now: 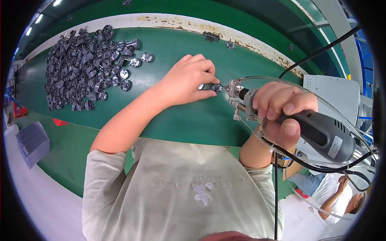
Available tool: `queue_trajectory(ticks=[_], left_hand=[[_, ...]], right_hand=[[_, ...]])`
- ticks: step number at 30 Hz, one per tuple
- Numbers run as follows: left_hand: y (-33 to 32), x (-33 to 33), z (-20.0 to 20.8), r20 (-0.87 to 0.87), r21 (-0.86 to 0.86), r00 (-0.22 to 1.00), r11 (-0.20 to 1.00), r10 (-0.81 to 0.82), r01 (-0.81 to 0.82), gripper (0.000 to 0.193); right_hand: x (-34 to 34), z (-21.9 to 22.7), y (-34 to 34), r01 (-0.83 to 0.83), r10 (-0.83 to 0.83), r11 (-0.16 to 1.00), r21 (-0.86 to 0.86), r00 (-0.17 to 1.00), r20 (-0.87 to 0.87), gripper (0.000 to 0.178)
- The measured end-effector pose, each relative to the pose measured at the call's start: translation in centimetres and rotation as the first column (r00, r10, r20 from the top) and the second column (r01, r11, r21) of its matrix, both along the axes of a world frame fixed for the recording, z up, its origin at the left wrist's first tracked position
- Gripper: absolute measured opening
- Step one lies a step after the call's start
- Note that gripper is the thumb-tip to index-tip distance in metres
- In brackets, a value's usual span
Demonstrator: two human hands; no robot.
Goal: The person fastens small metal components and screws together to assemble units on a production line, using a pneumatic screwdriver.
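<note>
Fingers (208, 66) of the left hand (181, 81) pinch a dark component (217, 88) on the green bench (173, 124); the right hand (283, 105) grips an electric screwdriver (326, 127) beside it.

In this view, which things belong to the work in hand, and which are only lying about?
Belonging to the work:
small dark part, in the left hand
grey powered tool, in the right hand
pile of similar parts, probably

Apparently only lying about:
purplish-grey box
red object
</note>
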State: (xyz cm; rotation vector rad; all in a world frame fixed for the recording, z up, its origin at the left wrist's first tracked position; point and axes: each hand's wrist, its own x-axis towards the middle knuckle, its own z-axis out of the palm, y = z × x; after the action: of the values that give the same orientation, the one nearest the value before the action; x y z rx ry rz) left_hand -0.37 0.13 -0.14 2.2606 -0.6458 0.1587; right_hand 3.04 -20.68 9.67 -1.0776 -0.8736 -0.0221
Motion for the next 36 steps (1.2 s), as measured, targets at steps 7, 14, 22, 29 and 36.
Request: queue_trajectory(ticks=[7, 14, 22, 29, 36], left_hand=[[0.1, 0.4, 0.0, 0.009, 0.023, 1.000, 0.999, -0.022, 0.022, 0.025], [0.0, -0.2, -0.2, 0.000, -0.002, 1.000, 1.000, -0.023, 0.023, 0.025], [0.6, 0.0, 0.0, -0.024, -0.038, 0.998, 0.998, -0.055, 0.055, 0.027], [0.5, 0.2, 0.1, -0.028, -0.045, 0.998, 0.997, -0.057, 0.056, 0.026], [0.3, -0.3, 0.0, -0.034, -0.046, 0.998, 0.997, -0.056, 0.055, 0.026]], right_hand=[[-0.2, 0.6, 1.9, 0.076, -0.054, 0.972, -0.222, 0.993, 0.103, 0.027], [-0.5, 0.5, 0.1, -0.057, 0.059, 0.996, 0.069, 0.998, -0.026, 0.029], [-0.3, 1.4, -0.9, -0.087, 0.087, 0.996, 0.018, 0.996, 0.013, 0.032], [-0.6, 1.1, -0.5, -0.098, 0.096, 0.995, -0.033, 0.994, -0.056, 0.032], [-0.8, 0.8, -0.3, -0.076, 0.082, 0.988, -0.135, 0.996, 0.033, 0.029]])
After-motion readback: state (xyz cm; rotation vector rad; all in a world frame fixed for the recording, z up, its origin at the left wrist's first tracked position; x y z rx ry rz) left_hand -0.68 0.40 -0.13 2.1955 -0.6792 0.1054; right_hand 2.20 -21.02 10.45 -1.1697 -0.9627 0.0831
